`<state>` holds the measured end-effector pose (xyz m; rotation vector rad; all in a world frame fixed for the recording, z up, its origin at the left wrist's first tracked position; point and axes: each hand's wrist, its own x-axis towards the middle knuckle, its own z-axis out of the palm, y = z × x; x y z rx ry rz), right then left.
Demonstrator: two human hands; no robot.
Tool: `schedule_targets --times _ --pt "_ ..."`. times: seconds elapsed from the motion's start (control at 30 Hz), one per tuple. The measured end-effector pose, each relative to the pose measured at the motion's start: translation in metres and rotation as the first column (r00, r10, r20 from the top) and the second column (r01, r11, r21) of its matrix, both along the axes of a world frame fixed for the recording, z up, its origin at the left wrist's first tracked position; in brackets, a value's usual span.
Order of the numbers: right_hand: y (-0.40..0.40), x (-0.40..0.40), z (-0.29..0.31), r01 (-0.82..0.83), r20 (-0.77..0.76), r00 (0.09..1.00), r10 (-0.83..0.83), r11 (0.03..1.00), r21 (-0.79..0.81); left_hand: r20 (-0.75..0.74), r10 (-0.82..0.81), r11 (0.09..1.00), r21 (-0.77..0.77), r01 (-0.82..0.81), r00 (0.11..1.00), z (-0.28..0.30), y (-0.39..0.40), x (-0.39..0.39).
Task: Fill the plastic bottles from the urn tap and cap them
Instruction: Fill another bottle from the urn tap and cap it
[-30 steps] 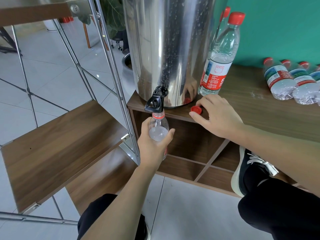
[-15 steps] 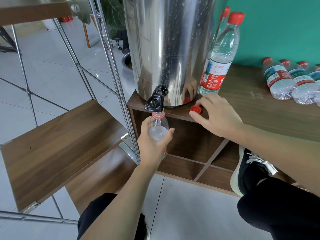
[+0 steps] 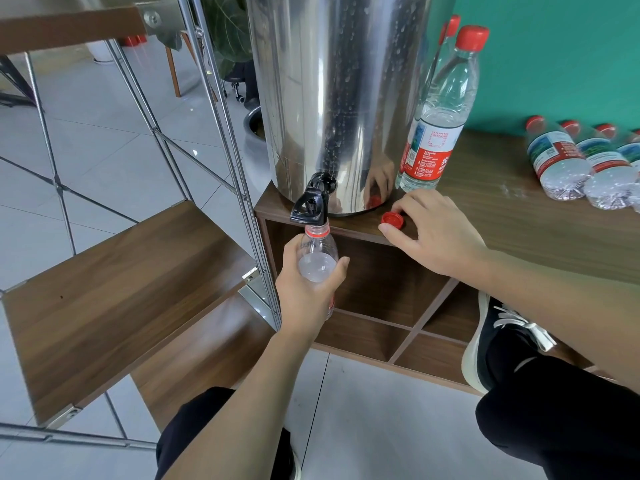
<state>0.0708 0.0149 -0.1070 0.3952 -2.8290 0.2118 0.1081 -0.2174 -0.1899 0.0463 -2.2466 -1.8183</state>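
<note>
Open bottle (image 3: 318,258) held under the urn tap (image 3: 310,206); cap (image 3: 392,218) not yet on.

The bottle is gripped by the left hand (image 3: 306,292), mouth just below the spout, at 6 o'clock of the urn (image 3: 337,98). The red cap, at 3 o'clock of the tap, is touched by the right hand (image 3: 436,233); whether it is pinched cannot be told. One capped bottle (image 3: 438,133) stands filled; several others (image 3: 557,161) lie at 3 o'clock, judged still to do.

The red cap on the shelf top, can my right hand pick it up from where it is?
Probably yes: the right hand already rests beside the red cap, fingertips around it, nothing between them.
</note>
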Motion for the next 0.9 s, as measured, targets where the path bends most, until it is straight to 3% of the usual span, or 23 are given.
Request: schedule_targets --times 0.9 --pt "-0.0003 0.0002 0.0001 -0.018 -0.005 1.0 0.017 1.0 -0.012 0.014 0.001 1.0 -0.001 -0.001 1.0 0.0006 0.0003 -0.0012"
